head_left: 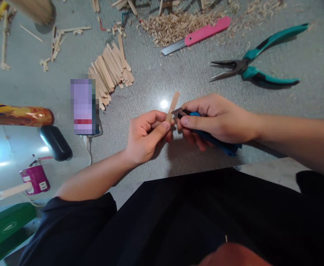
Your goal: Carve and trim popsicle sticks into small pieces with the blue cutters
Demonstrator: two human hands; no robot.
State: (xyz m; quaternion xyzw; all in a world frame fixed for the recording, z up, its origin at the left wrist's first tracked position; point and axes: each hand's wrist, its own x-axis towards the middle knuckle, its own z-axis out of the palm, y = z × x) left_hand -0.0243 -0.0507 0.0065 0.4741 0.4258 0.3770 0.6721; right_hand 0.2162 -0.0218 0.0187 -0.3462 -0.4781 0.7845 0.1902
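Between the thumb and fingers of my left hand (149, 136) a flat wooden popsicle stick (174, 100) points up and away. My right hand (216, 120) is wrapped round a blue utility knife (196, 115). Its short blade lies against the stick's edge, just above my left thumb. Both hands are close together over the grey table (151, 171). Up and to the left of them lies a pile of popsicle sticks (109, 70). Beyond the hands rests a pink folding knife (207, 31), blade out, beside a heap of small wood pieces (175, 27).
Teal-handled needle-nose pliers (243, 66) lie with jaws apart at the right. On the left are a plugged-in phone (83, 107), a dark oval case (56, 143), a decorated cylinder (18, 113) and a purple power adapter (34, 180). Joined stick pieces (56, 44) lie at the far left.
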